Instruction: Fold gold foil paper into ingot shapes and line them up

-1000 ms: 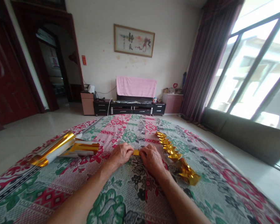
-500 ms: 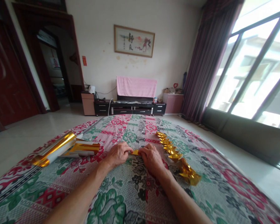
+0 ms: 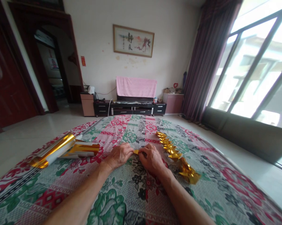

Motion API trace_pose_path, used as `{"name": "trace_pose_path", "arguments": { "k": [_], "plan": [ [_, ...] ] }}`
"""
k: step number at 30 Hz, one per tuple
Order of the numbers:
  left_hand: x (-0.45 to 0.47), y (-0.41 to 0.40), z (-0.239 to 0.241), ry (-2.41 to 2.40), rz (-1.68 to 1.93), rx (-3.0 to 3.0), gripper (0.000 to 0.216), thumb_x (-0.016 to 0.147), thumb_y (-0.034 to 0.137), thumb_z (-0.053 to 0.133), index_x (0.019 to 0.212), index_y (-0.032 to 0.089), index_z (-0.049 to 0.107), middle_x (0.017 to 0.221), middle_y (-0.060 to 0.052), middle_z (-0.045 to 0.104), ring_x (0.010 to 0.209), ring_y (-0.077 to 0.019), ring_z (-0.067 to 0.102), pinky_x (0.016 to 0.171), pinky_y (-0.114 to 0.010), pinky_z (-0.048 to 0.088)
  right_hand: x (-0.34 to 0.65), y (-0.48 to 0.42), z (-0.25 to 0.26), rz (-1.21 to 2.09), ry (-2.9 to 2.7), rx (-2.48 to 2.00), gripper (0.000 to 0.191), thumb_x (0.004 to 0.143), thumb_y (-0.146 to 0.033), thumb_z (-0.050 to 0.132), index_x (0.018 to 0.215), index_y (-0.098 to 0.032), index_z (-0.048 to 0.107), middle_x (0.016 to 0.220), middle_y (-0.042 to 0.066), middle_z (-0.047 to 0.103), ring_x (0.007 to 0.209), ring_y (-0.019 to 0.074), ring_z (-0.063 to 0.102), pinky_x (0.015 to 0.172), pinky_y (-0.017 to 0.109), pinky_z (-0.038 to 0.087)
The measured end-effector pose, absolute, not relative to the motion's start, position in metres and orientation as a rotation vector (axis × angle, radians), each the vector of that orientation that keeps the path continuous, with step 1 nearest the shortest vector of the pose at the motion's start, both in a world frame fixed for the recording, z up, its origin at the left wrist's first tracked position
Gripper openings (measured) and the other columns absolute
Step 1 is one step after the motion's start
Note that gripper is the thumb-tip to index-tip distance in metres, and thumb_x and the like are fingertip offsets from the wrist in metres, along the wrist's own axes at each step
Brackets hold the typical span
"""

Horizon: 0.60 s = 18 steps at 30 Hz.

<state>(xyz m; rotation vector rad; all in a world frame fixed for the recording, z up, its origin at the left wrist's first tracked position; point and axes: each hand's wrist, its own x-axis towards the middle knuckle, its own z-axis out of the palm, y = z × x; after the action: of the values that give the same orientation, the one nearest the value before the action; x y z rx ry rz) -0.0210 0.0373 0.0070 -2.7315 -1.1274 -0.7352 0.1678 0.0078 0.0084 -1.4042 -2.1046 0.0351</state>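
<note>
Both my hands rest on a floral cloth [image 3: 136, 193] that covers a round table. My left hand [image 3: 118, 155] and my right hand [image 3: 152, 159] pinch a small piece of gold foil paper [image 3: 136, 152] between their fingertips; only a sliver of it shows. A row of several folded gold paper pieces [image 3: 176, 155] lies just right of my right hand. A stack of gold foil sheets [image 3: 63, 150] lies to the left of my left hand.
Beyond the table stands a low dark TV cabinet [image 3: 133, 107] with a pink towel [image 3: 136, 87] over the screen. A dark red doorway [image 3: 49, 68] is at the left, and large windows [image 3: 255, 68] with purple curtains are at the right.
My two hands have closed in on each other, so less of the gold paper shows between them. The view has shifted slightly.
</note>
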Motion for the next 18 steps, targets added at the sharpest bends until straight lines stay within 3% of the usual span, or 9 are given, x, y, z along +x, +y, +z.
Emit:
{"name": "trace_pose_path", "arguments": {
  "k": [4,7,18],
  "plan": [
    [-0.018,0.037,0.006,-1.183,-0.806,-2.715,0.023,0.088,0.023,0.039,0.082,0.018,0.061,0.076,-0.002,0.056,0.076,-0.0136,0.052,0.071,-0.024,0.041,0.168,0.005,0.008,0.01,-2.108,-1.364,0.014,0.077,-0.022,0.054,0.084,-0.022,0.066,0.086,0.004,0.057,0.083,0.0152,0.051,0.075,0.023,0.037],
    [-0.015,0.037,0.007,-1.238,-0.915,-2.703,0.023,0.087,0.023,0.038,0.08,0.018,0.06,0.076,-0.003,0.057,0.075,-0.0136,0.053,0.071,-0.024,0.041,0.167,0.005,0.01,0.003,-2.098,-1.32,0.018,0.082,-0.023,0.048,0.083,-0.022,0.066,0.087,0.004,0.059,0.082,0.0138,0.052,0.074,0.022,0.037],
    [-0.009,0.029,0.017,-1.578,-1.359,-2.841,0.021,0.08,0.026,0.044,0.082,0.017,0.064,0.072,-0.001,0.065,0.068,-0.0124,0.057,0.064,-0.02,0.042,0.168,0.005,0.012,0.11,-2.046,-1.268,0.024,0.084,-0.019,0.042,0.077,-0.019,0.065,0.067,0.0,0.064,0.062,0.0102,0.055,0.058,0.018,0.033]
  ]
}}
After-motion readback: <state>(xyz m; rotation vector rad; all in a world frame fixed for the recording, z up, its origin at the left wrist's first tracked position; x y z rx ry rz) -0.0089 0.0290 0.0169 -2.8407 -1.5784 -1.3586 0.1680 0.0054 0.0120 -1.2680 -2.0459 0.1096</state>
